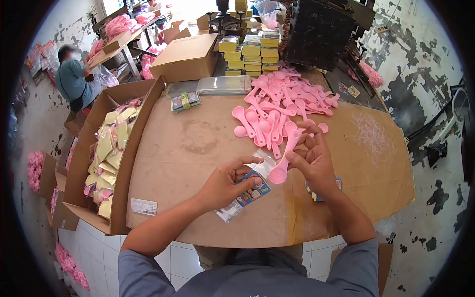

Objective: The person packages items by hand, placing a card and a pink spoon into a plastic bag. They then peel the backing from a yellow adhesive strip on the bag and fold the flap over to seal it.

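Note:
My left hand (221,184) is closed on a clear plastic bag (229,213), its thumb pressed over a blue printed card (255,191) at the bag. Between the fingers and thumb of my right hand (317,161) is a pink measuring spoon (280,171), tilted with its lower bowl close to the bag's upper end. Just beyond both hands spreads a heap of pink measuring spoons (269,106). Partly hidden beneath my right wrist lie more blue printed cards (338,184).
At the left stands an open carton (129,168) of packed bags. A banded card bundle (186,101) and a clear plastic container (223,85) lie farther back, before stacked cards (251,52). Plastic strands (371,131) lie right. Another person (74,79) sits at back left.

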`<state>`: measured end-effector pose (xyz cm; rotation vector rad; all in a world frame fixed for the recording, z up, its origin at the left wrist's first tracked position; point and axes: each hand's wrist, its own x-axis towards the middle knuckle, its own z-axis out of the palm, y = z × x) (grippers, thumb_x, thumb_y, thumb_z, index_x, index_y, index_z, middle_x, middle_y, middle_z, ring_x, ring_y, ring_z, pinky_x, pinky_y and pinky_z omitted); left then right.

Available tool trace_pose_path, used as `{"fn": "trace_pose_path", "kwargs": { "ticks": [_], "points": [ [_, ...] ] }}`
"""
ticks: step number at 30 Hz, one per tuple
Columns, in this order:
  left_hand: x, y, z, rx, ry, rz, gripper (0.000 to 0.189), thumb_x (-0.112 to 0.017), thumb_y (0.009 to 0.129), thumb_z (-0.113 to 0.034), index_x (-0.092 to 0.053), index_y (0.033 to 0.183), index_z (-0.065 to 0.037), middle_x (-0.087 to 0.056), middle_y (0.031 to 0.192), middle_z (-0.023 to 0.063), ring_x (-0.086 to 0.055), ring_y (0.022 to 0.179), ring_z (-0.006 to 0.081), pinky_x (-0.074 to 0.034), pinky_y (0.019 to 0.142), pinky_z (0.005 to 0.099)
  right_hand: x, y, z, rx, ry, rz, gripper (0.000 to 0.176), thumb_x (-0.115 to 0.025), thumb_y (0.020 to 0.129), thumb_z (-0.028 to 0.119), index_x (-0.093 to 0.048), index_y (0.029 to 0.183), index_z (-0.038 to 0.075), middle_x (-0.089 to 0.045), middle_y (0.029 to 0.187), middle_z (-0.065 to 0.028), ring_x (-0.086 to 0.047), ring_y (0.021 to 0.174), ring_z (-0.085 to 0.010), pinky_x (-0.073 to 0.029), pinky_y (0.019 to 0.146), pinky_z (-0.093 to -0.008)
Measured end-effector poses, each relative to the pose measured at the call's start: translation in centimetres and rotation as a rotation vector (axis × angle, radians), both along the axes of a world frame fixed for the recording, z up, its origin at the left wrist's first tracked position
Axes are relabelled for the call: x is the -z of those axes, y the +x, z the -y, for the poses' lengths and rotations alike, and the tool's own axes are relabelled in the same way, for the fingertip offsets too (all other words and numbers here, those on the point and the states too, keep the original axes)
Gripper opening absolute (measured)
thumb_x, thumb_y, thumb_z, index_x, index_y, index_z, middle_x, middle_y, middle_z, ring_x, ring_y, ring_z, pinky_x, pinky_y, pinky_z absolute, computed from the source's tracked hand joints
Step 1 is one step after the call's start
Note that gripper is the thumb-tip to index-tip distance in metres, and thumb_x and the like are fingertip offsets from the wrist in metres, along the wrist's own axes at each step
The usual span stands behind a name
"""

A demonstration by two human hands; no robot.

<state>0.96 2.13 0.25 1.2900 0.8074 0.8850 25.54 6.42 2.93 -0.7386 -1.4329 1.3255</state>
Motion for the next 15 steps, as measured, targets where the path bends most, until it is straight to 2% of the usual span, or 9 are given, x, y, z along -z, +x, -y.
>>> {"fn": "trace_pose_path", "kwargs": {
  "ticks": [5,10,15],
  "points": [
    [0.2,0.1,0.1,0.002,-0.009,-0.035,0.041,-0.066,0.103,-0.008,-0.056,0.142,0.002,-0.075,0.112,0.0117,-0.069,0.102,0.0107,-0.057,0.086,0.0265,0.1,-0.2,0.1,0.089,0.067,-0.05,0.06,-0.066,0.097,-0.004,-0.038,0.149,0.004,-0.053,0.118,-0.0099,-0.072,0.097,-0.0182,-0.064,0.079,-0.0314],
    [0.3,0.3,0.2,0.028,-0.052,-0.032,0.034,-0.064,0.104,-0.01,-0.062,0.136,0.003,-0.075,0.111,0.0095,-0.068,0.099,0.0084,-0.059,0.083,0.026,0.5,-0.5,0.6,0.031,0.056,0.015,0.058,-0.066,0.097,-0.006,-0.04,0.147,0.003,-0.052,0.119,-0.0089,-0.071,0.103,-0.0184,-0.063,0.083,-0.0298],
    [0.4,0.4,0.2,0.031,-0.081,-0.015,0.036,-0.064,0.105,-0.011,-0.061,0.137,0.005,-0.075,0.113,0.0084,-0.068,0.099,0.0079,-0.059,0.084,0.0265,1.0,-1.1,0.9,0.016,0.061,-0.038,0.055,-0.066,0.097,-0.007,-0.04,0.145,0.003,-0.052,0.118,-0.0076,-0.071,0.104,-0.0177,-0.061,0.083,-0.0276]
  ]
}}
